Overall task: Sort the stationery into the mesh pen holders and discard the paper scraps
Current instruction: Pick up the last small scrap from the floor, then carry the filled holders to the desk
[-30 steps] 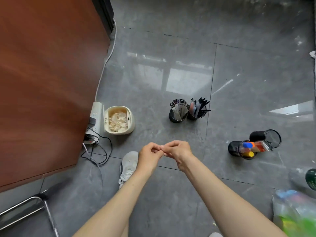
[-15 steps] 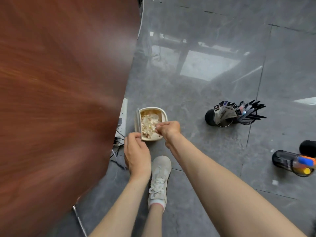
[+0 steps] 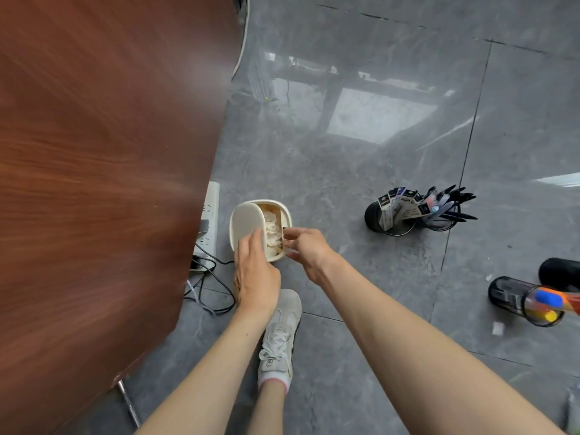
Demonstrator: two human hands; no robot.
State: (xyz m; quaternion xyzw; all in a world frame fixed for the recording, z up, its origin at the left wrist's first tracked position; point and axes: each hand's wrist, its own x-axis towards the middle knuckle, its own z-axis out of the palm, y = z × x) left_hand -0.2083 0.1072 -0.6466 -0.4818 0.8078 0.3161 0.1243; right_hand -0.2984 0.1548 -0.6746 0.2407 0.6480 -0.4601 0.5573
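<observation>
Underfoot, a glossy grey tiled floor (image 3: 361,171) with dark grout lines mirrors a bright window and furniture legs. A reddish-brown wooden table (image 3: 94,183), blurred, fills the left side of the view. Just beside its edge a white power strip (image 3: 211,211) lies on the floor, with black cables (image 3: 216,287) trailing from it.

Next to the strip stands a small cream bin (image 3: 284,211), its lid (image 3: 246,222) half over the opening, with paper scraps (image 3: 272,229) piled inside. The left hand (image 3: 255,277) lies open, its straight fingers resting on the lid. The right hand (image 3: 309,252) sits at the bin's right rim, fingers loosely curled and apart, with nothing visible in them. A pale sneaker (image 3: 281,328) stands just below the bin.

Well to the right, two black mesh pen holders (image 3: 389,224) stand touching, filled with pens and packaged refills. Further right, a third holder (image 3: 514,296) holds coloured markers, with another black holder (image 3: 558,274) beside it. One small white scrap (image 3: 497,328) lies on the floor close by.
</observation>
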